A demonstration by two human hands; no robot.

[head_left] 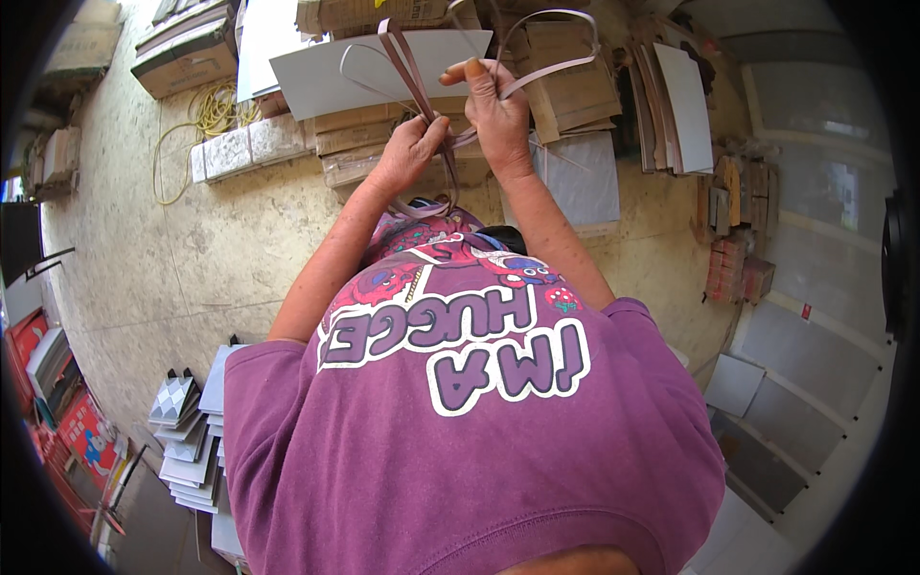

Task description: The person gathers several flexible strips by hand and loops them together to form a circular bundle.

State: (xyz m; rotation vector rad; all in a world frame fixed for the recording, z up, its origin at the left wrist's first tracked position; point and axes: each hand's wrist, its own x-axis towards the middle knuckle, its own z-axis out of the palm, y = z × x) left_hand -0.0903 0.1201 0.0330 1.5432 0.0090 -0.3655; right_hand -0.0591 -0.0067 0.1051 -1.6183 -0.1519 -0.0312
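Note:
A long, flat, mauve-brown strap (402,65) hangs in loose loops in front of my chest. My left hand (414,153) is closed round a bunch of it, with folds standing up above the fist and a length hanging below. My right hand (498,120) is a little farther forward and to the right, and the strap runs through its bent fingers. Its thumb points up, and another loop curves out to the right. The fingertips of the right hand are partly hidden. Beyond both hands a plain white panel (326,77) lies across cardboard boxes (359,134).
A white wrapped long box (251,147) and a tangled yellow cord (213,113) lie on the floor at left. White and brown boards (680,110) lean at the right. Stacked tile samples (187,450) stand near left; grey panels (815,335) line the right wall.

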